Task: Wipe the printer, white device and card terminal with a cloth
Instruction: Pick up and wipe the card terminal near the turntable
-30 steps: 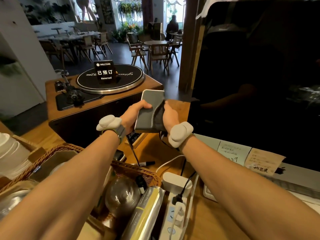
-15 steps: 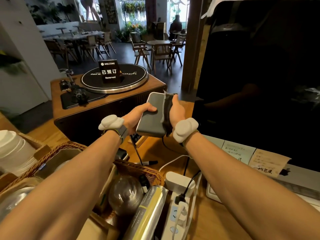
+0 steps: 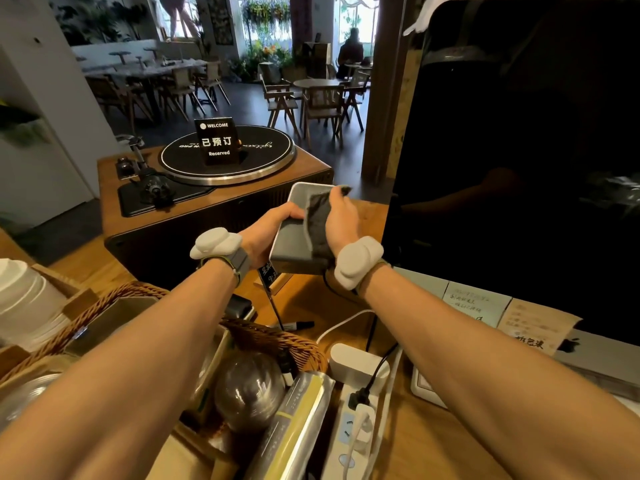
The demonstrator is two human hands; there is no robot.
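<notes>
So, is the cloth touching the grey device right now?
Touching. The head view shows the cloth draped flat on the grey device under the right hand.

A café: dining tables (image 3: 318,83), chairs (image 3: 323,110), a "Reserved" sign (image 3: 216,141).

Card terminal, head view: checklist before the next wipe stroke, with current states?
1. left hand grips the card terminal by its left edge: ok.
2. Terminal held up off the counter: ok.
3. cloth lies between the right hand and the terminal: ok.
4. Right hand apart from the monitor: ok, though close.
5. Visible face wiped all over: cannot tell.
6. Terminal's far face: cannot tell, hidden.
</notes>
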